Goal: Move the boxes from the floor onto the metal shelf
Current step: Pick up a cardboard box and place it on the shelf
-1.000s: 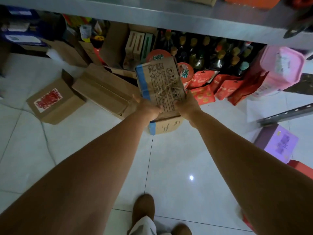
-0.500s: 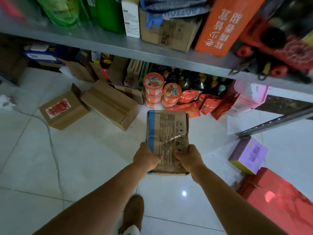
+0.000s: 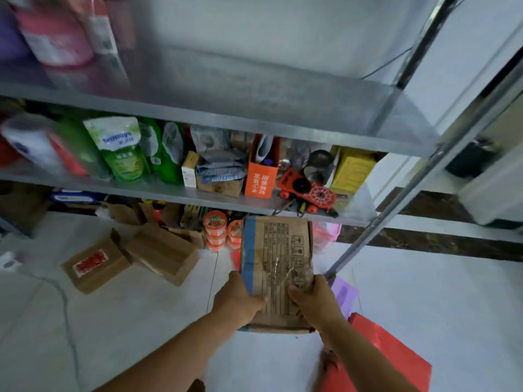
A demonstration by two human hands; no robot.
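The left hand [image 3: 239,304] and right hand [image 3: 315,302] grip the near end of 1 creased, taped cardboard box [image 3: 278,264], held clear of the floor [image 3: 141,321]. Probably light; soft walls favour support underneath. Beyond, a red-labelled box [image 3: 97,263] and plain box [image 3: 164,251] lie on it, under the metal shelf [image 3: 254,89].

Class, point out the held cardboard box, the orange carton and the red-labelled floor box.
held cardboard box [image 3: 278,257]: head view, printed top face.
orange carton [image 3: 260,181]: head view, front face.
red-labelled floor box [image 3: 91,263]: head view, its red label.
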